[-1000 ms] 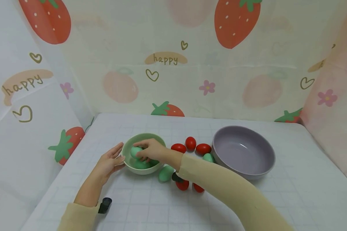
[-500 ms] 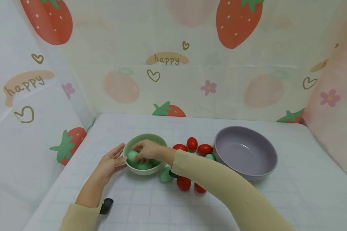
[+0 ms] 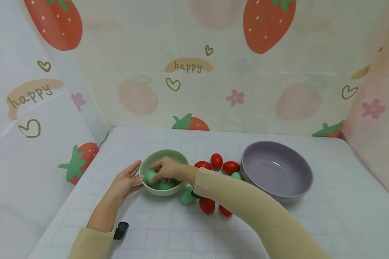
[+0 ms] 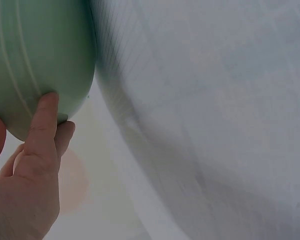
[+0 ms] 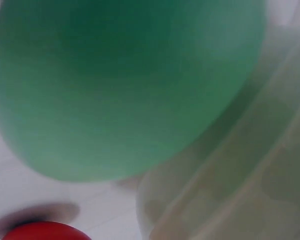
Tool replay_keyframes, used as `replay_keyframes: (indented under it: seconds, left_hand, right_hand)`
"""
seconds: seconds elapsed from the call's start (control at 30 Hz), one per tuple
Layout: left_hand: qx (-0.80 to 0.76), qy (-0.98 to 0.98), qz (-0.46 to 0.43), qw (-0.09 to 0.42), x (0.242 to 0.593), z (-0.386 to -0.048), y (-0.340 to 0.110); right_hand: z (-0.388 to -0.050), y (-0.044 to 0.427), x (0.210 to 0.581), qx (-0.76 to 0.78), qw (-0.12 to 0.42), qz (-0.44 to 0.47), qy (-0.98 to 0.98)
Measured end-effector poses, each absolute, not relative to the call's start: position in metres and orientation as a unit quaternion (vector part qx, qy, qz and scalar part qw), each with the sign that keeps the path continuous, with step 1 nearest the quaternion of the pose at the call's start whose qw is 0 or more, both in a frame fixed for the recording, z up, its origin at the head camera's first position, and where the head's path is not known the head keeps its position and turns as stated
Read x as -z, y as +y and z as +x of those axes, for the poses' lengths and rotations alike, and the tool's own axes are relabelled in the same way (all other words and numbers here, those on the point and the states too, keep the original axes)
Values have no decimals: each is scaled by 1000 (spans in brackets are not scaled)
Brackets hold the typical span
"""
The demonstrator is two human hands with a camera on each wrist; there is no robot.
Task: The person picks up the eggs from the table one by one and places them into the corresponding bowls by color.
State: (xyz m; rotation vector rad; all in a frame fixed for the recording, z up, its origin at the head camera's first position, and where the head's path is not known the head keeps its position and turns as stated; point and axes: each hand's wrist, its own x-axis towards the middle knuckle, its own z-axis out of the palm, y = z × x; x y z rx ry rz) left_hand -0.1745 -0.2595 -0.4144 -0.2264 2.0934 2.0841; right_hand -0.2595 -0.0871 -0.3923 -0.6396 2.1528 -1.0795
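Observation:
A light green bowl (image 3: 163, 192) stands left of centre on the table, with several green eggs (image 3: 165, 185) inside. My left hand (image 3: 123, 183) rests against its left side; in the left wrist view its fingers (image 4: 42, 120) lie nearly straight along the outer wall. My right hand (image 3: 168, 169) reaches into the bowl over one egg (image 3: 151, 177), index finger above it and thumb beside it. That egg sits low in the bowl, among the others. The right wrist view shows none of the right hand's fingertips; a green egg (image 5: 125, 100) fills much of it.
A larger purple bowl (image 3: 277, 169) stands at the right. Between the bowls lie several red eggs (image 3: 216, 161) and green eggs (image 3: 188, 195), some partly hidden by the right sleeve (image 3: 243, 198). A printed cloth (image 3: 194, 97) hangs behind the table.
The right hand has lowered a green egg into the green bowl, and its fingers have loosened from it. The left hand stays at the bowl. The view has shifted slightly.

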Motion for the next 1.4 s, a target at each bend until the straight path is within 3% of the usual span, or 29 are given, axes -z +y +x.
replay_keyframes:
  seconds: [0.5, 1.07, 1.4]
  left_hand:
    - [-695, 709, -78, 90, 411, -173, -261]
    - [-695, 708, -87, 91, 410, -173, -259]
    - [-695, 707, -84, 94, 411, -173, -256]
  right_hand:
    - [-259, -57, 380, 478, 331, -236, 778]
    - [-246, 13, 379, 535, 251, -259, 764]
    - [-239, 42, 384, 476, 300, -254, 787]
